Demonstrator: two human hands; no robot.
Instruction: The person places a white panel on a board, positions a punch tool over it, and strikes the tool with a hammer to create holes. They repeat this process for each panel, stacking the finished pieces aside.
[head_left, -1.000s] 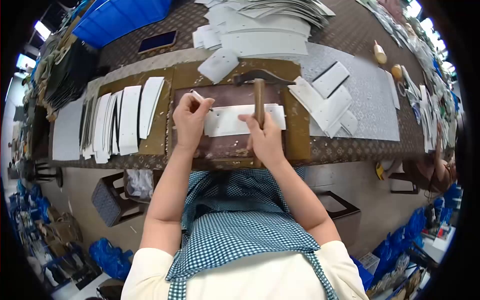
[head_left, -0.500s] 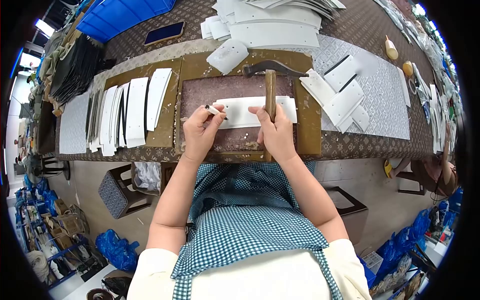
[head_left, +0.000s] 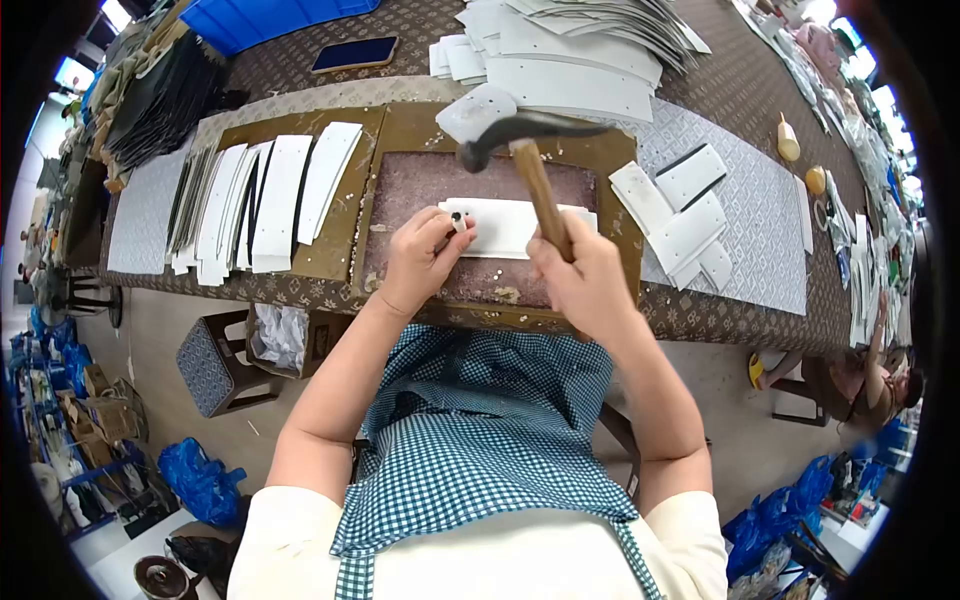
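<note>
My left hand [head_left: 428,252] pinches a small white punch-like tool [head_left: 460,224] with a dark tip, upright at the left end of a white strip [head_left: 505,229]. The strip lies on a reddish-brown slab [head_left: 410,180]. In my right hand [head_left: 585,268] is the wooden handle of a hammer [head_left: 545,195], its dark metal head raised above the slab's upper edge. The fingers of both hands are closed. Where the tool's lower end meets the strip is hard to make out.
White strips [head_left: 280,200] line the left board, and more pieces [head_left: 690,215] lie at right. Behind are stacked white sheets [head_left: 570,85], a phone [head_left: 354,55] and a blue bin [head_left: 270,20]. Another person [head_left: 865,385] sits at far right.
The white tool has gone from slanted to upright at the strip's left end. My right hand has gripped the hammer handle more firmly and tilted the hammer, its head now further left and higher.
</note>
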